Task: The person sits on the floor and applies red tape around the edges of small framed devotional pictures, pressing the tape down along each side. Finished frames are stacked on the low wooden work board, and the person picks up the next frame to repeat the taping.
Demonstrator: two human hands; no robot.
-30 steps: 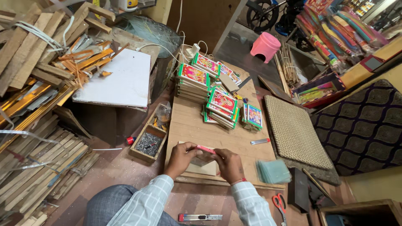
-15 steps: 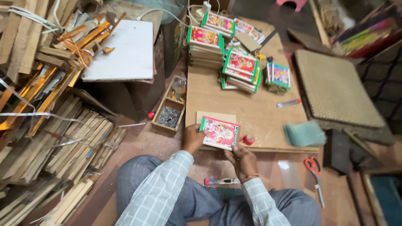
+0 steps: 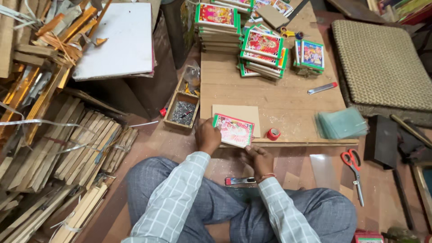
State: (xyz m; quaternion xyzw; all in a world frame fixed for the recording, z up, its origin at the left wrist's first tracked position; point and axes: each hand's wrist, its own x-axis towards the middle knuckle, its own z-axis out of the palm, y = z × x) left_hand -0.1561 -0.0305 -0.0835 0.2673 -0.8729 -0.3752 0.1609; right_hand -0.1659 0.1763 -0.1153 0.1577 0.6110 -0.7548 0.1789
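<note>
A small framed picture with a green and red border lies at the near edge of a low wooden board, on top of a plain cardboard sheet. My left hand grips its left end. My right hand holds its near right corner from below. A small red tape roll sits just right of the picture. Stacks of similar framed pictures stand at the far side of the board.
A wooden tray of small nails lies left of the board. Glass sheets, red-handled scissors, a cutter and a woven mat are to the right. Wooden frame strips pile up on the left. A tool lies by my knees.
The view has tilted down and closer. The framed picture now lies flat face-up at the board's near edge between both hands, where earlier the hands held something smaller together.
</note>
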